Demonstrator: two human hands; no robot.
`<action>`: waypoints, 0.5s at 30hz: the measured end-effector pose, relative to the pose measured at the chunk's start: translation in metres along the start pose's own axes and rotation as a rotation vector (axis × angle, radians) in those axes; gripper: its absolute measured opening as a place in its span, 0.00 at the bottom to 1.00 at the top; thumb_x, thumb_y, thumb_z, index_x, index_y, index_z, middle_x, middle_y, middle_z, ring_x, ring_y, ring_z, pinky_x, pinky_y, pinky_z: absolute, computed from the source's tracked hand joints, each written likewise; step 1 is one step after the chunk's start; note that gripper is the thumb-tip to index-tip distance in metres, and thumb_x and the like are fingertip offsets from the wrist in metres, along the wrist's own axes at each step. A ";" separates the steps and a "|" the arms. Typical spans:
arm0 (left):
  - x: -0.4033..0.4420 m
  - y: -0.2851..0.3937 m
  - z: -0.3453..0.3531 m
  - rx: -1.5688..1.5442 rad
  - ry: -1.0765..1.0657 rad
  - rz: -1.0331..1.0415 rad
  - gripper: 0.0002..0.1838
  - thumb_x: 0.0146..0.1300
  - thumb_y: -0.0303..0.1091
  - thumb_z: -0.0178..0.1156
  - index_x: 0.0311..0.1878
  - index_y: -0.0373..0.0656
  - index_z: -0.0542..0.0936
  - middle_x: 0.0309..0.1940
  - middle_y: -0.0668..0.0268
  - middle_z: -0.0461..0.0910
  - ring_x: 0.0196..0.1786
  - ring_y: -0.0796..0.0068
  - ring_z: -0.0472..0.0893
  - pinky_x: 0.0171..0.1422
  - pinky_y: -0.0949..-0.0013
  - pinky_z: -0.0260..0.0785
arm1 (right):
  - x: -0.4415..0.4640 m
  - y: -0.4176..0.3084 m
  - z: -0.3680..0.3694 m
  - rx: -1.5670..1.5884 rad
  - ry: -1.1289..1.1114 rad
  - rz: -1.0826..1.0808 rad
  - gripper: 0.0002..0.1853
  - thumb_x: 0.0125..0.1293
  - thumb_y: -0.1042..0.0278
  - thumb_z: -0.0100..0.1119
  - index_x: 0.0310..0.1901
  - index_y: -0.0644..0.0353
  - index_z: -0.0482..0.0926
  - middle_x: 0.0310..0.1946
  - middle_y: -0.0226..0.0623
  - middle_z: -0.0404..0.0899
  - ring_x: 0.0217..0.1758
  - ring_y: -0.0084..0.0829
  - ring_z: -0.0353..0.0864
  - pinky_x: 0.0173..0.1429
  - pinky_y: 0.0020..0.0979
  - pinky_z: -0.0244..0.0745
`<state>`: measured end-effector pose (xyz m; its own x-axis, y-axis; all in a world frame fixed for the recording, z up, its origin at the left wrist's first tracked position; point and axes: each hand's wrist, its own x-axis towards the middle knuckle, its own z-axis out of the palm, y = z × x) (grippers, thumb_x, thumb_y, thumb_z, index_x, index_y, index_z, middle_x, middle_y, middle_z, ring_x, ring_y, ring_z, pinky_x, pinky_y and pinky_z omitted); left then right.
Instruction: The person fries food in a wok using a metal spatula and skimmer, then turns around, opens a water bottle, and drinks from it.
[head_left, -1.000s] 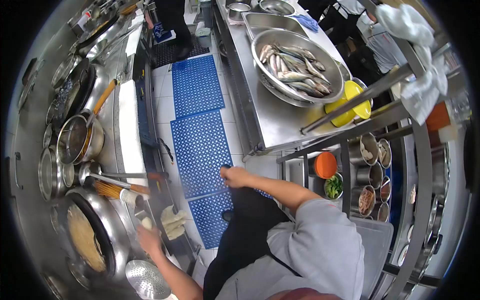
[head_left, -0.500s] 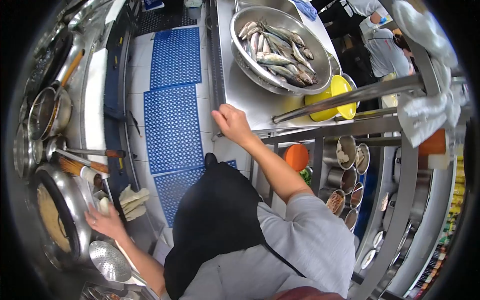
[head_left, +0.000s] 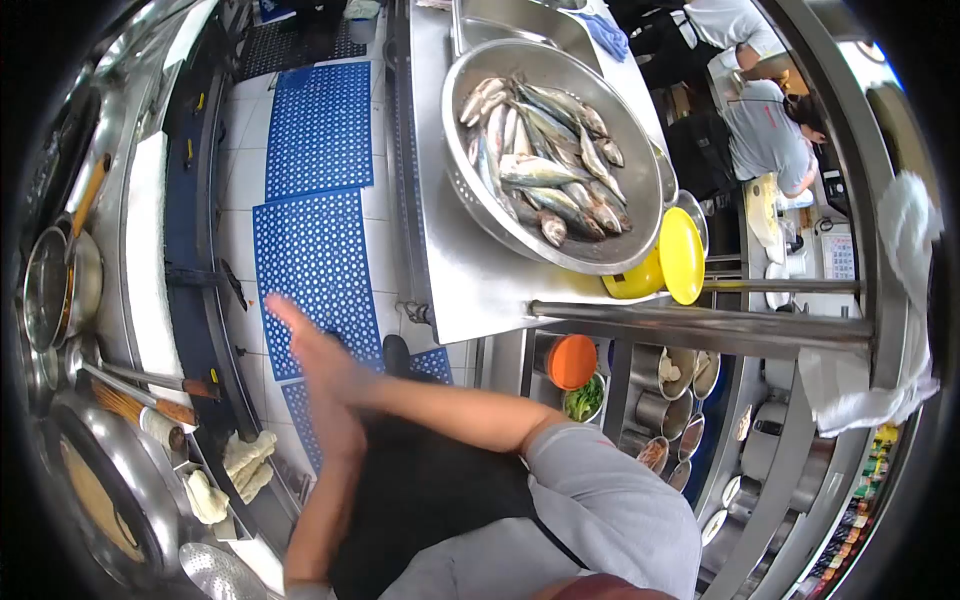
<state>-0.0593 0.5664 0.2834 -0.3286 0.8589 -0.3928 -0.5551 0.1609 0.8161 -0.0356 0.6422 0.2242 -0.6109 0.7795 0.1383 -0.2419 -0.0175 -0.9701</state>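
Observation:
My right hand (head_left: 335, 362) and my left hand (head_left: 335, 428) meet and overlap in front of my black apron (head_left: 430, 480), above the blue floor mats (head_left: 312, 250). Motion blurs both. My right hand has its fingers stretched toward the upper left, and I see nothing held in it. The fingers of my left hand are hidden or smeared where the two hands overlap. Off to the left of them, a crumpled pale cloth (head_left: 205, 497) lies beside the wok (head_left: 150, 480), and another cloth (head_left: 248, 465) hangs over the stove edge.
A large steel colander (head_left: 460, 195) with several whole fish (head_left: 545, 150) stands on the steel counter (head_left: 450, 290). Near it are a yellow container (head_left: 682, 255) and a steel rail (head_left: 700, 325). Pans (head_left: 85, 290) and a perforated ladle (head_left: 215, 572) sit left. Co-workers (head_left: 765, 130) stand at upper right.
My left hand has come away from the cloth by the wok. My right hand has moved left from the counter edge, and the two now meet. The view has shifted.

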 end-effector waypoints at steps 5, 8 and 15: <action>0.075 -0.026 -0.015 0.881 -0.484 0.911 0.50 0.69 0.72 0.38 0.80 0.41 0.46 0.80 0.47 0.44 0.81 0.43 0.44 0.80 0.35 0.32 | 0.019 -0.044 -0.043 0.679 0.365 0.463 0.45 0.75 0.30 0.31 0.79 0.61 0.44 0.81 0.43 0.42 0.83 0.37 0.42 0.83 0.39 0.34; 0.116 -0.070 -0.062 1.107 -0.506 1.102 0.38 0.63 0.44 0.62 0.76 0.57 0.60 0.78 0.50 0.52 0.79 0.42 0.52 0.76 0.29 0.44 | -0.002 -0.076 -0.062 0.592 0.241 0.621 0.43 0.74 0.31 0.38 0.79 0.55 0.48 0.79 0.43 0.49 0.81 0.40 0.49 0.81 0.43 0.43; 0.098 -0.149 -0.141 1.368 -0.641 -0.015 0.20 0.63 0.37 0.60 0.56 0.40 0.76 0.56 0.45 0.76 0.57 0.44 0.78 0.62 0.48 0.71 | -0.054 -0.087 -0.138 -1.088 0.295 0.217 0.22 0.68 0.62 0.58 0.60 0.63 0.77 0.61 0.51 0.73 0.66 0.49 0.70 0.70 0.43 0.64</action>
<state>-0.1171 0.5581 0.0636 0.2503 0.8555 -0.4534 0.6821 0.1765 0.7097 0.1225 0.6885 0.2741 -0.3246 0.9452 0.0343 0.7147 0.2688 -0.6457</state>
